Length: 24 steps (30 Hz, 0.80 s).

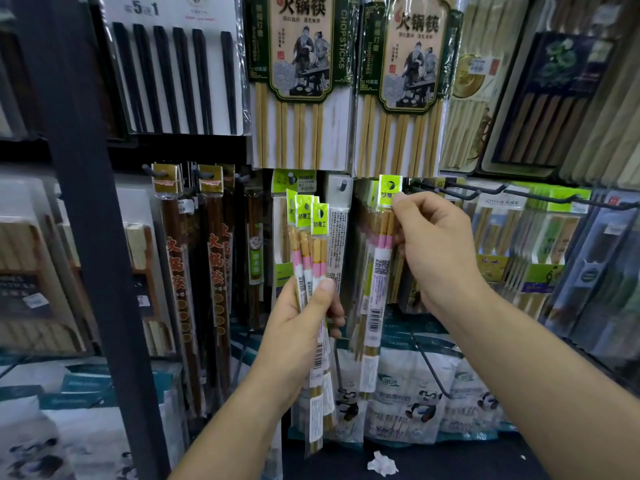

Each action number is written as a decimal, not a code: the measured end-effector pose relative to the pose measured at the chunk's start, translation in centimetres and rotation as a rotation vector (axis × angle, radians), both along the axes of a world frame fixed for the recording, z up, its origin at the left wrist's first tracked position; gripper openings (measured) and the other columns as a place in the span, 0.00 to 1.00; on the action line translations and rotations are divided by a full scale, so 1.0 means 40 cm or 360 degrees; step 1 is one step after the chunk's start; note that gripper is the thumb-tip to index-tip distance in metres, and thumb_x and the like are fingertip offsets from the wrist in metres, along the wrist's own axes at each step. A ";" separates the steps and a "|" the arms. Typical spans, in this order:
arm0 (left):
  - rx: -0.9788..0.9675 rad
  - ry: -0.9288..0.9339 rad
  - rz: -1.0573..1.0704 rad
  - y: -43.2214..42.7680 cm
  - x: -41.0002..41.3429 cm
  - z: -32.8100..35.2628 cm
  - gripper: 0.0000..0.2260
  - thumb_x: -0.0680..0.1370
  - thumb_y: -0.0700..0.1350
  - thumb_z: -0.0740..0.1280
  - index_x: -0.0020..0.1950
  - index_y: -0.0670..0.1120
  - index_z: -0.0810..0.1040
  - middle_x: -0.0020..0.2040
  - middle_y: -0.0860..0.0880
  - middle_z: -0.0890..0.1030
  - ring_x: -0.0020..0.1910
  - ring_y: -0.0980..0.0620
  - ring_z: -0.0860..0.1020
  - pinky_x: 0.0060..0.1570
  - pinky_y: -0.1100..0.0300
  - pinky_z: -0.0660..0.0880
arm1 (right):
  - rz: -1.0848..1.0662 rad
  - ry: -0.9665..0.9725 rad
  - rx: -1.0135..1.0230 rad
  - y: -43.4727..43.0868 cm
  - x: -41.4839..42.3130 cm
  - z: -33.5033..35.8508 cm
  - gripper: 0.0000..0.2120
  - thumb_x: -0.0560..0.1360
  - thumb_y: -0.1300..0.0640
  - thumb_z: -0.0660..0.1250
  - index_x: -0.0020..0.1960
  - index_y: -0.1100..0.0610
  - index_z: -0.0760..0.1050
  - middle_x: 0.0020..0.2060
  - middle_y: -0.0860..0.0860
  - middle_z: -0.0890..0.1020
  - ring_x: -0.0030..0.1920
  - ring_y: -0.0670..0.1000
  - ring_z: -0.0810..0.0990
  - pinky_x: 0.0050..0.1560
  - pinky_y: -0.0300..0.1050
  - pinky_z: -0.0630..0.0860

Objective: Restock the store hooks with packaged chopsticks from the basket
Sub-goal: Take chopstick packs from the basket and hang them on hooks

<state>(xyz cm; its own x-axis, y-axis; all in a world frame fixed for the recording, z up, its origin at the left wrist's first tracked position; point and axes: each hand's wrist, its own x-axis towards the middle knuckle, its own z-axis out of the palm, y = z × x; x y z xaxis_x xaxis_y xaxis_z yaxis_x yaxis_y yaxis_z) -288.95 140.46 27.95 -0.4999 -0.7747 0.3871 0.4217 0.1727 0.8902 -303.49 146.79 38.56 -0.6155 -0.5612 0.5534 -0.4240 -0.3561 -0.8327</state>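
Watching the head feed, I see the left hand (301, 327) gripping a fanned bundle of chopstick packets (309, 221), thumb clamped across their labels. Each clear sleeve holds pale chopsticks with pink bands under a lime-green header card. The right hand (436, 244) pinches a single matching packet (380, 271) at its header, thumb and forefinger closed on the card's right edge, just beside a black wire hook (450, 194). I cannot tell whether the header's hole is on any hook yet; the card covers that spot. More of these packets hang behind it, mostly hidden. Above, large hot-pot chopstick packs (301, 46) are cut off at the top edge. Shelves at far left are blurred.
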 end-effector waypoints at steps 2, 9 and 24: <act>0.0032 0.0017 -0.0044 0.000 0.001 0.000 0.08 0.77 0.59 0.67 0.46 0.57 0.79 0.38 0.48 0.78 0.36 0.51 0.78 0.40 0.58 0.78 | -0.0035 -0.0005 -0.0003 -0.003 -0.004 0.000 0.14 0.81 0.52 0.67 0.40 0.57 0.80 0.37 0.61 0.81 0.38 0.57 0.80 0.49 0.62 0.81; 0.0168 0.0103 -0.0165 0.005 0.002 0.009 0.05 0.75 0.57 0.69 0.45 0.57 0.78 0.35 0.50 0.71 0.29 0.54 0.67 0.28 0.60 0.67 | -0.0107 -0.0051 0.0076 -0.015 -0.021 0.003 0.14 0.80 0.52 0.67 0.40 0.59 0.80 0.42 0.65 0.80 0.39 0.62 0.79 0.54 0.67 0.79; 0.0178 0.0090 -0.0295 0.014 0.001 0.011 0.12 0.79 0.50 0.65 0.59 0.45 0.76 0.39 0.48 0.82 0.33 0.53 0.77 0.32 0.60 0.76 | 0.0025 0.0100 0.0255 0.006 -0.007 -0.044 0.12 0.79 0.49 0.70 0.38 0.49 0.83 0.35 0.45 0.85 0.32 0.39 0.79 0.34 0.32 0.74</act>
<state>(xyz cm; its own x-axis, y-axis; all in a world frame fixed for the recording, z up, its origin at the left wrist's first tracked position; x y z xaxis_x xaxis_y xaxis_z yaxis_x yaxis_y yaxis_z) -288.89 141.01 28.40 -0.6176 -0.7113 0.3357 0.4870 -0.0107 0.8733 -303.76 147.05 36.80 -0.5729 -0.6548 0.4929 -0.4722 -0.2278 -0.8516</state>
